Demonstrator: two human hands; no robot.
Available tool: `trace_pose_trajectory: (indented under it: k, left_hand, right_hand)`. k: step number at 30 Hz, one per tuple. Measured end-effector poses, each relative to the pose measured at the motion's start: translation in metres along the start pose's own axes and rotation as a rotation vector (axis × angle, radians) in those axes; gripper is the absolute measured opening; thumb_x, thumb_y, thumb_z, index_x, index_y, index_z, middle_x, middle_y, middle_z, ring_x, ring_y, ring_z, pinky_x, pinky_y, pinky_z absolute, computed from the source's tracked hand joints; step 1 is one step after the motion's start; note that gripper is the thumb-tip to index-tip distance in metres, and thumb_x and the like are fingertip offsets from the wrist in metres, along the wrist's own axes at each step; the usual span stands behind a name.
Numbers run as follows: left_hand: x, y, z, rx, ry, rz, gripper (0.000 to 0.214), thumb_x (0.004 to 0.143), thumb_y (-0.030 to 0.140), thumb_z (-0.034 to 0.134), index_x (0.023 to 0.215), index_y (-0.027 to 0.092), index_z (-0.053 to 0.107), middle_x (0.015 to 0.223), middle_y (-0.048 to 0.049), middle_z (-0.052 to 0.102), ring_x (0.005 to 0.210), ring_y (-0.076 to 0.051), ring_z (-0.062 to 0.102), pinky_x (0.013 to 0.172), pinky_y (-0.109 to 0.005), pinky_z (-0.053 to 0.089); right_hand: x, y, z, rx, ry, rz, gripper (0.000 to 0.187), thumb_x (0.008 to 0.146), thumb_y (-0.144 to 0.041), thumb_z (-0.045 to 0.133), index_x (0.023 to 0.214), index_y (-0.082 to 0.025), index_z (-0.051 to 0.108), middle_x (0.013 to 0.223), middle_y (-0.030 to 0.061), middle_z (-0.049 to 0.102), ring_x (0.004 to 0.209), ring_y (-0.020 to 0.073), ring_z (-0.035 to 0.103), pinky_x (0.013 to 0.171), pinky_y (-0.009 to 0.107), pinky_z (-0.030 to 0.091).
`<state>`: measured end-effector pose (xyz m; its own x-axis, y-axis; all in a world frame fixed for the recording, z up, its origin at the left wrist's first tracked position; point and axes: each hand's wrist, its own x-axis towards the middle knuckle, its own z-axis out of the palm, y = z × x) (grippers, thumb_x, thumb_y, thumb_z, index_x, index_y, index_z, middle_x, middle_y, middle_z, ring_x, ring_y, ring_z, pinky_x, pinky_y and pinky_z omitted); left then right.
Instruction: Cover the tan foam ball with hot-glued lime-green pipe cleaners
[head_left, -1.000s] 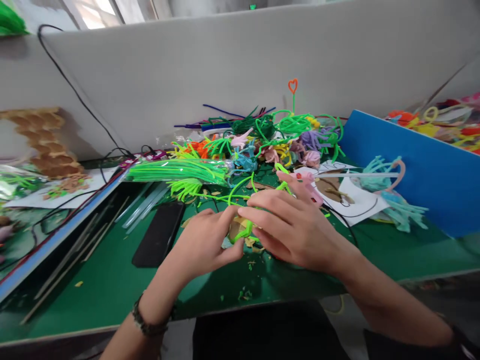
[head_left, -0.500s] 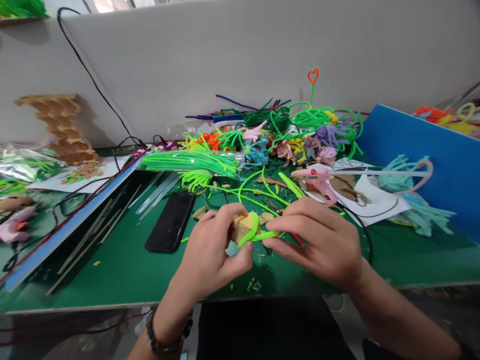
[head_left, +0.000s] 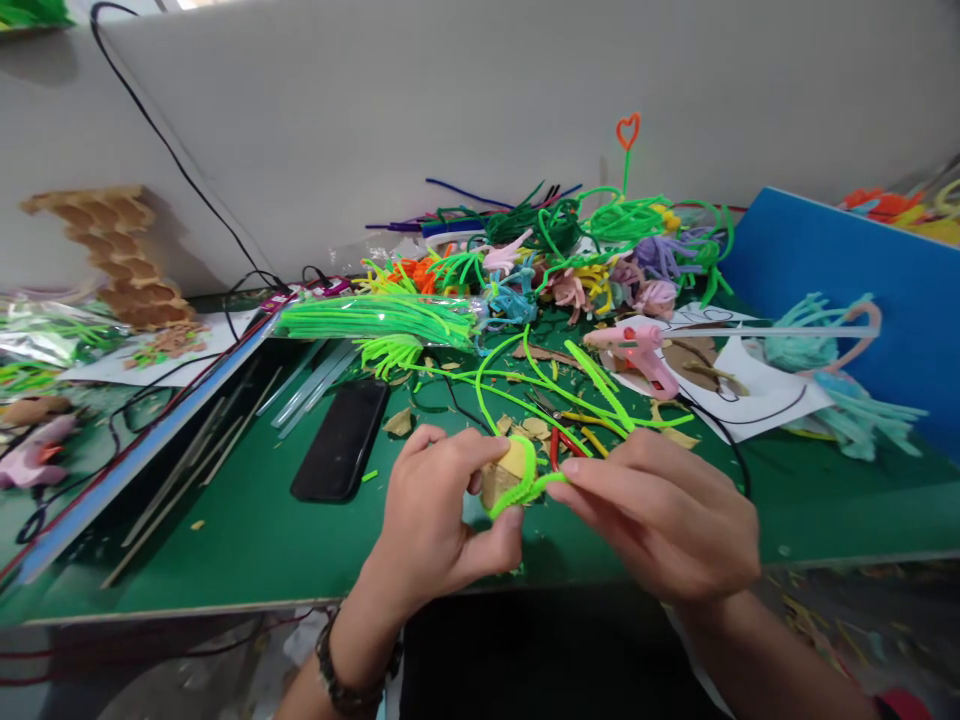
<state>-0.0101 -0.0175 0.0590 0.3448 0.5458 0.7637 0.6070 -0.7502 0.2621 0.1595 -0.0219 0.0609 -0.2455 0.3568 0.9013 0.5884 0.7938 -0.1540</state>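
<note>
Between thumb and fingers, my left hand (head_left: 442, 510) grips a small tan cardboard piece (head_left: 496, 484) with a yellowish top. A bright green pipe cleaner (head_left: 529, 470) is bent around its edge. My right hand (head_left: 667, 515) pinches the free end of that pipe cleaner, just right of the piece. Behind the hands lie pliers (head_left: 555, 448) with red handles, partly hidden, among cardboard scraps (head_left: 535, 428). Loose long green pipe cleaners (head_left: 487, 395) curve across the table behind them.
A black phone (head_left: 341, 440) lies left of my hands. Beyond are a pink glue gun (head_left: 637, 352), a bagged green pipe cleaner bundle (head_left: 375, 320) and a heap of coloured ones. A blue board (head_left: 825, 270) stands at right; thin sticks (head_left: 202, 470) lie left on the green table (head_left: 247, 560).
Both hands have shifted slightly right and down in the view, with the cardboard piece. My right hand has drawn a little away from it, still pinching the pipe cleaner; the pliers show more.
</note>
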Motion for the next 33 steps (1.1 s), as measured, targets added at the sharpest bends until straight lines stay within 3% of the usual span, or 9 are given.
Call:
trace_pose_trajectory:
  k: [8,16,23,28,33]
  left_hand:
    - [-0.002,-0.007,0.008,0.108,0.075,0.131,0.016,0.079,0.028,0.043,0.093,0.02,0.043,0.05,0.0098,0.037,0.036,-0.008,0.033,0.048,-0.026,0.033]
    - [-0.005,-0.005,0.016,0.055,0.043,0.06,0.016,0.078,0.025,0.041,0.093,0.019,0.043,0.059,0.0053,0.048,0.042,-0.009,0.041,0.048,-0.024,0.036]
    - [-0.004,-0.005,0.019,0.037,0.033,0.073,0.021,0.077,0.021,0.044,0.098,0.019,0.043,0.065,0.0025,0.051,0.052,-0.013,0.049,0.052,-0.026,0.037]
    - [-0.004,-0.011,0.019,0.048,0.031,0.154,0.021,0.077,0.021,0.044,0.098,0.02,0.042,0.058,0.006,0.043,0.044,-0.011,0.04,0.048,-0.025,0.032]
    - [-0.005,-0.013,0.019,-0.005,-0.009,0.134,0.018,0.078,0.022,0.043,0.096,0.02,0.042,0.057,0.0069,0.041,0.042,-0.009,0.037,0.049,-0.025,0.034]
  right_hand:
    - [-0.003,-0.004,-0.002,-0.036,-0.001,0.085,0.003,0.079,-0.018,0.062,0.08,-0.018,0.06,0.052,-0.0023,0.056,0.049,0.0088,0.048,0.047,0.022,0.037]
    - [-0.002,0.003,-0.003,-0.021,-0.061,0.058,0.004,0.082,-0.015,0.058,0.083,-0.017,0.061,0.056,-0.0023,0.058,0.055,0.0085,0.05,0.054,0.021,0.041]
    - [-0.002,0.005,-0.002,-0.042,-0.053,0.11,0.012,0.081,-0.019,0.059,0.07,-0.016,0.061,0.054,-0.0006,0.056,0.051,0.0096,0.045,0.051,0.023,0.037]
    - [-0.002,0.003,-0.001,-0.026,-0.085,0.155,0.013,0.082,-0.02,0.059,0.069,-0.016,0.06,0.055,-0.0003,0.058,0.053,0.0096,0.047,0.051,0.022,0.038]
    - [-0.001,0.004,-0.004,0.03,-0.135,0.164,0.008,0.083,-0.019,0.058,0.077,-0.016,0.061,0.061,0.0,0.061,0.056,0.0087,0.051,0.055,0.02,0.042]
